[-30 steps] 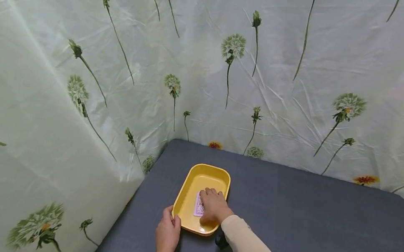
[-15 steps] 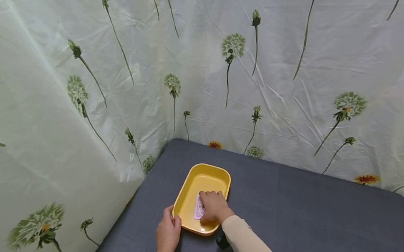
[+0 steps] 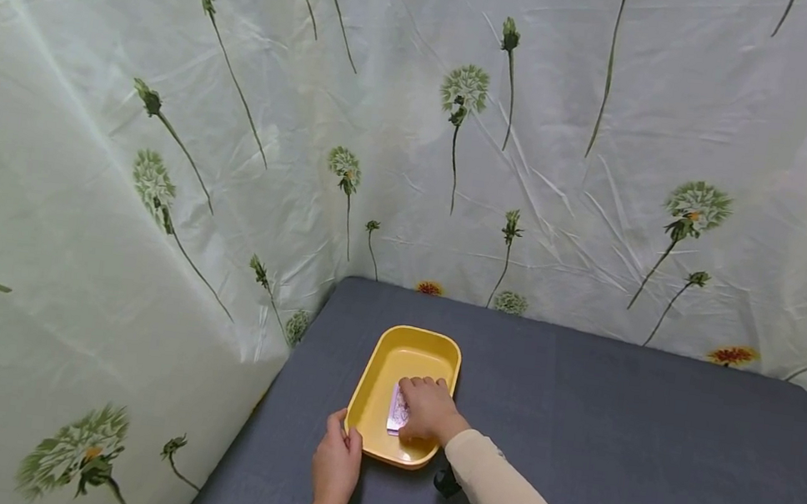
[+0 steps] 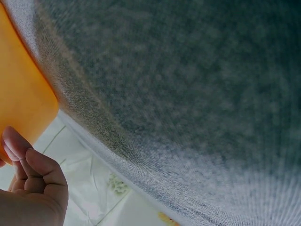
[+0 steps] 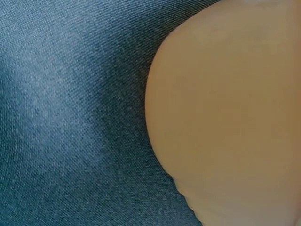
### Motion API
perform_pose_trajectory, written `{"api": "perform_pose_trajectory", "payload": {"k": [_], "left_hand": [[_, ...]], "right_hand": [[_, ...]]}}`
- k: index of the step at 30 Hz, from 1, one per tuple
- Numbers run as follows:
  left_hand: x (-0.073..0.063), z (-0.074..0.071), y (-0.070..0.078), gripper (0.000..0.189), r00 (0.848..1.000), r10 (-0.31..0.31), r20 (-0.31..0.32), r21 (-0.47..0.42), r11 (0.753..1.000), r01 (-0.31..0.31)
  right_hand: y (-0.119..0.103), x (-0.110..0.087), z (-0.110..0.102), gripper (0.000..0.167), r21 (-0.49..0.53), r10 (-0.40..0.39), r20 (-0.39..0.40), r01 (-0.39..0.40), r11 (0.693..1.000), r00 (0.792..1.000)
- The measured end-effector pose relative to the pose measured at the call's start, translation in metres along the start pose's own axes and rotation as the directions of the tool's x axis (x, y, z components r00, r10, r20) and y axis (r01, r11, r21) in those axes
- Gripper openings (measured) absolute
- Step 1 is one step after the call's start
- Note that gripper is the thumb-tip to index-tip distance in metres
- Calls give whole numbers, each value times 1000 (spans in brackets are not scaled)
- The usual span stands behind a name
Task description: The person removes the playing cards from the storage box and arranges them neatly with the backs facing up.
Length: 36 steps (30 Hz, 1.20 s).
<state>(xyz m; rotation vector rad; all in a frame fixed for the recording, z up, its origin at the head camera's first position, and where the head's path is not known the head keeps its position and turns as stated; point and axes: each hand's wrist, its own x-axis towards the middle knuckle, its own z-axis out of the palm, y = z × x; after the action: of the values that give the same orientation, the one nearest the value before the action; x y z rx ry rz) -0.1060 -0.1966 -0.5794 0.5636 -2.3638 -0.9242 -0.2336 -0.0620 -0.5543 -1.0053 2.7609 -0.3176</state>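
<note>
The left hand [image 3: 336,469] pinches the yellow tray [image 3: 382,367] at its seven o'clock corner; the right hand [image 3: 429,412], extended from four o'clock, grips a purple patterned card pack [image 3: 396,413] inside, near the tray's middle.

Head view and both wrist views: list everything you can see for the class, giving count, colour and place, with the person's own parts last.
tray: 1, yellow, on the table
patterned card: one or a stack, cannot tell; pink and white, in the tray, partly under the right hand
table: 1, dark grey, beneath the tray
flower-print sheeting: pieces unclear, pale with green, yellow and orange flowers, behind and left of the table
dark object: 1, black, beside the right forearm, identity unclear
sleeve: 1, beige, on the right forearm
left hand: 1, bare, gripping the tray's near left corner
right hand: 1, bare, inside the tray, on the patterned card
</note>
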Motion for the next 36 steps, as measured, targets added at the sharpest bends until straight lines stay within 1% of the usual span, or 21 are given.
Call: {"api": "perform_pose_trajectory", "payload": {"k": [4,9,14,17,23,26,31,36], "left_hand": [[0,1,0,29,1000,2,1,-9,1000,-2],[0,2,-1,29,1000,3,-5,-22,1000,-3],[0,3,-2,28,1000,12,-18,-28,1000,-12],[0,3,-2,28,1000,14,-27,-22,1000,-15],[-1,2,0,28,1000,-3,-15,-16,1000,2],[-1,1,1,28,1000,-15,-7,-8,1000,15],[-1,0,1,28,1000,-22,3,-5,1000,22],[-1,1,3,28,1000,-21,8,-10,1000,21]], "right_hand": [[1,-2,-5,76,27,9,-12,-9,1000,1000],[4,-5,-16,75,33,9,-43,-8,999,999],[11,-8,-26,71,-11,-8,-99,7,1000,995],[15,-10,-33,68,-18,-13,-133,11,1000,991],[26,-17,-47,66,48,23,-169,-15,999,985],[33,-20,-53,66,81,47,-172,-34,996,984],[43,-27,-59,69,115,102,-165,-84,990,981],[51,-33,-62,72,138,127,-175,-104,985,976]]}}
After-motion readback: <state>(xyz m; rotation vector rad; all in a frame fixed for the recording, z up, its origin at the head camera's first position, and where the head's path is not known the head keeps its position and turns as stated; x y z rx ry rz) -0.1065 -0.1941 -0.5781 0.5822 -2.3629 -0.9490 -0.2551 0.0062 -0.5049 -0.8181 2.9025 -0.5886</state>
